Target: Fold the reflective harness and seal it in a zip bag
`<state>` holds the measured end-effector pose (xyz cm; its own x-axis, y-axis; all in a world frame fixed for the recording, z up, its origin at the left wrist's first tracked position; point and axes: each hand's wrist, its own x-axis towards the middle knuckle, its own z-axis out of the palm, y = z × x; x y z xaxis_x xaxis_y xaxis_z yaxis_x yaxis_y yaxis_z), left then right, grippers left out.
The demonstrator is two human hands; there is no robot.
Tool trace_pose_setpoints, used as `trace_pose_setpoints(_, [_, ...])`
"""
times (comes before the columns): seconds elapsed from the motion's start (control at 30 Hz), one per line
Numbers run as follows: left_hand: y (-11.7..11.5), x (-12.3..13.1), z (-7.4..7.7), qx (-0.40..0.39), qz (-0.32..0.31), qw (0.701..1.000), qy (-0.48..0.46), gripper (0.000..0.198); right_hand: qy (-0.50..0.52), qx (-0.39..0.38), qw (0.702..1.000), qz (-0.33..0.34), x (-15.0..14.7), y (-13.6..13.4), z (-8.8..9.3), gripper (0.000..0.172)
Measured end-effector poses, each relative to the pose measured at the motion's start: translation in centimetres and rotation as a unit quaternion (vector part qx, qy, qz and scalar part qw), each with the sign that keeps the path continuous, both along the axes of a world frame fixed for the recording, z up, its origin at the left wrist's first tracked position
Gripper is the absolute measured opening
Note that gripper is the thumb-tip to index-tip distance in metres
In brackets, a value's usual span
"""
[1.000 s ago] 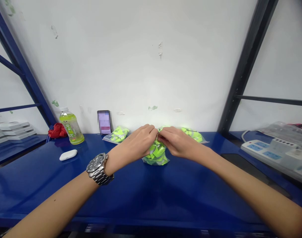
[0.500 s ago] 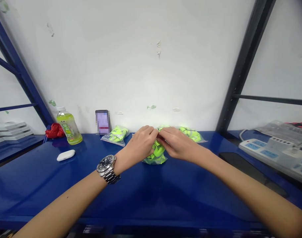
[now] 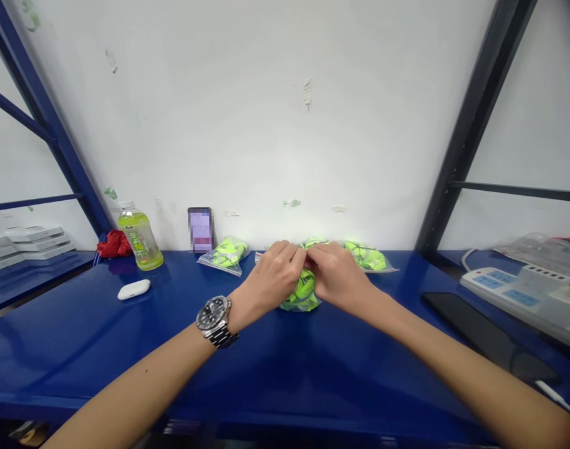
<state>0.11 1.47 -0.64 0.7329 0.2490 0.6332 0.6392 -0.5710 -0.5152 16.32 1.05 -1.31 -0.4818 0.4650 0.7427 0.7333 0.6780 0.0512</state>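
Between my hands is a clear plastic bag (image 3: 300, 304) with folded neon-yellow fabric inside, its lower end hanging just over the blue table (image 3: 285, 368) or touching it. My left hand (image 3: 281, 269), with a steel watch (image 3: 216, 319) on the wrist, pinches the bag's top edge. Right beside it, my right hand (image 3: 335, 274) grips the same edge with bent fingers. The fingertips and the bag's opening are mostly hidden behind the knuckles. Similar bags of neon fabric lie by the wall: one at left (image 3: 229, 252), another at right (image 3: 367, 255), and one partly hidden behind my hands.
At left are a drink bottle (image 3: 141, 237), a red cloth bundle (image 3: 114, 244), a white earbud case (image 3: 134, 289) and a propped phone (image 3: 201, 229). A power strip (image 3: 514, 293) and a dark flat phone-like slab (image 3: 481, 333) lie at right, below the rack post (image 3: 472, 131).
The view has shifted slightly, so things appear a little further right. Both hands stay at the bag's top, and the right fingers have moved in closer to the left ones.
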Motion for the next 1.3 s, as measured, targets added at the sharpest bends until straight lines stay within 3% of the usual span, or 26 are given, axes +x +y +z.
trace_pose_setpoints(0.23, [0.8,-0.1,-0.3,-0.048,0.001,0.998,-0.037,0.020,-0.008,0.067,0.998,-0.017,0.7,0.9,-0.9,0.022])
trace_pose_setpoints(0.53, [0.2,-4.6,0.3,-0.202,-0.083,0.970,-0.108,0.013,0.049,0.065,0.996,0.027,2.4,0.7,-1.9,0.018])
trace_pose_setpoints(0.67, [0.2,-4.8,-0.5,-0.186,-0.110,0.969,-0.119,0.013,0.057,0.050,0.996,0.051,2.1,0.0,-1.3,0.010])
trace_pose_setpoints(0.77, [-0.1,-4.5,-1.1,-0.169,-0.120,0.972,-0.110,0.011,0.043,0.055,0.995,0.069,1.7,-0.7,-1.0,0.017])
trace_pose_setpoints(0.87, [-0.5,-4.3,-1.4,-0.147,-0.126,0.977,-0.092,0.010,0.014,0.061,0.995,0.073,1.5,-1.2,-0.8,0.012])
trace_pose_setpoints(1.3, [-1.9,-3.5,-1.3,-0.164,-0.144,0.972,-0.089,0.011,-0.010,0.070,0.996,0.061,1.1,-1.5,-1.5,0.024])
